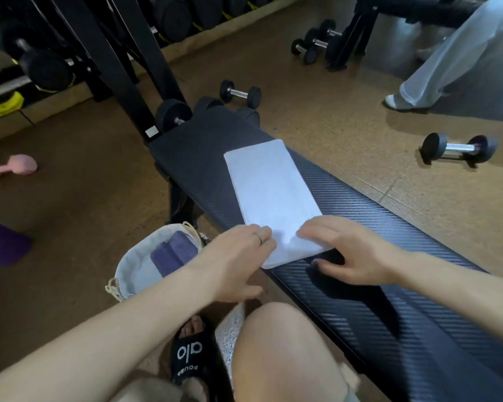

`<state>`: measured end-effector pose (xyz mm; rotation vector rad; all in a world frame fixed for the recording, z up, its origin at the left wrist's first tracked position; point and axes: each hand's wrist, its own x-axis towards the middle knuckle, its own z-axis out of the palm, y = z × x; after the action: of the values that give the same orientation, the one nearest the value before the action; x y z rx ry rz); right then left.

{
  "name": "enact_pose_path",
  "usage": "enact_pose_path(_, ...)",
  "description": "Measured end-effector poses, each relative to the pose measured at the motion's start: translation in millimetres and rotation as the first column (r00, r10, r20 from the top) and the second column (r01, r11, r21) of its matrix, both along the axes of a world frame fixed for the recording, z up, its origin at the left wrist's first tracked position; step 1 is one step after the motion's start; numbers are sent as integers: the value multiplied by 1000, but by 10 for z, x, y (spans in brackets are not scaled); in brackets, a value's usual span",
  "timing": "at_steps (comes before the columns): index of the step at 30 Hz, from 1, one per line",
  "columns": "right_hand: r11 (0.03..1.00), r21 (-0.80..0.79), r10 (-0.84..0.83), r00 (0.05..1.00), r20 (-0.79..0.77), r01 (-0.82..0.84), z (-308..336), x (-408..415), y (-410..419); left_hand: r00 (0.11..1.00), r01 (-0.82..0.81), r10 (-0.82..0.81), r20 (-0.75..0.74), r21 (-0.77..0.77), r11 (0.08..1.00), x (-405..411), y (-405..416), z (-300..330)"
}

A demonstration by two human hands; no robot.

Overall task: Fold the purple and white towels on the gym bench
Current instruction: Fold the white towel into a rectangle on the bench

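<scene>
1. Far left edge: pink dumbbell (9,166) on the floor, with a purple mat (0,242) below it.
2. Upper left: rack (50,53) of black dumbbells behind a black frame (122,68).
3. Lower left of centre: cloth bag (145,262) on the floor just beside the bench, mouth open, with a folded purple towel (173,252) inside.
4. Bottom centre: black slide (190,355) on a foot, bare knee (282,343) to its right.
5. Centre: left hand (238,259) reaching across, fingers curled onto the near left corner of the white towel (270,195), apparently pinching it; ring on one finger.
6. Centre: white towel folded into a long rectangle, lying flat and slantwise on the black bench (389,242), near end under both hands.
7. Right of centre: right hand (346,250) gripping the near right corner, fingers laid over the top, thumb tucked below the edge.
8. Upper centre and right: loose dumbbells (240,92) on the floor, one more at mid right (459,147).
9. Upper right: another person's pale trouser leg (447,59) and shoe.
</scene>
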<state>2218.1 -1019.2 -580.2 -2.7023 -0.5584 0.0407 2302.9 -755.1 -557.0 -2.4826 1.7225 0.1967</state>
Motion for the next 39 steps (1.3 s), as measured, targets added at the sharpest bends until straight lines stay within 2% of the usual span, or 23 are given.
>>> enact_pose_path(3, 999, -34, 8, 1000, 7, -8, -111, -69, -75, 993, -18, 11, 118, 52, 999, -69, -74, -125)
enact_pose_path(9, 996, -80, -40, 999, 15, 42, -132, -15, -72, 985, -1, 15, 174, -84, 996, -106, -95, -152)
enact_pose_path(13, 988, -105, -114, 993, -33, 110, -80, 38, -48, 996, -33, 43, 72, -138, 990, -125, -54, -133)
enact_pose_path(15, 986, -107, -134, 990, -46, 128, -80, 53, -48, 990, -139, 138, -21, -186, 973, -115, -51, -112)
enact_pose_path(17, 984, -100, -152, 987, -58, 145, -82, 67, -53, 964, -261, 246, -104, -171, 950, -70, -14, -74)
enact_pose_path(18, 985, -82, -158, 986, -57, 153, -92, 81, -54, 956, -279, 254, -147, -183, 943, -45, 21, -65)
enact_pose_path(21, 986, 3, -166, 985, -38, 166, -106, 134, -44, 934, -305, 240, -265, -240, 922, 13, 105, -29)
enact_pose_path(24, 977, 108, -187, 982, 10, 185, -116, 190, -68, 925, -312, 230, -304, -257, 915, 54, 112, 15)
enact_pose_path(29, 897, 299, -309, 945, -106, 327, -50, 250, -126, 891, -375, 261, -371, -277, 885, 87, 109, 22)
enact_pose_path(33, 808, 439, -335, 919, -208, 394, 29, 395, -125, 806, -514, 349, -478, -273, 813, 108, 47, -10)
enact_pose_path(39, 781, 412, -393, 882, -260, 470, 59, 571, -106, 693, -685, 473, -544, -293, 667, 177, -97, -124)
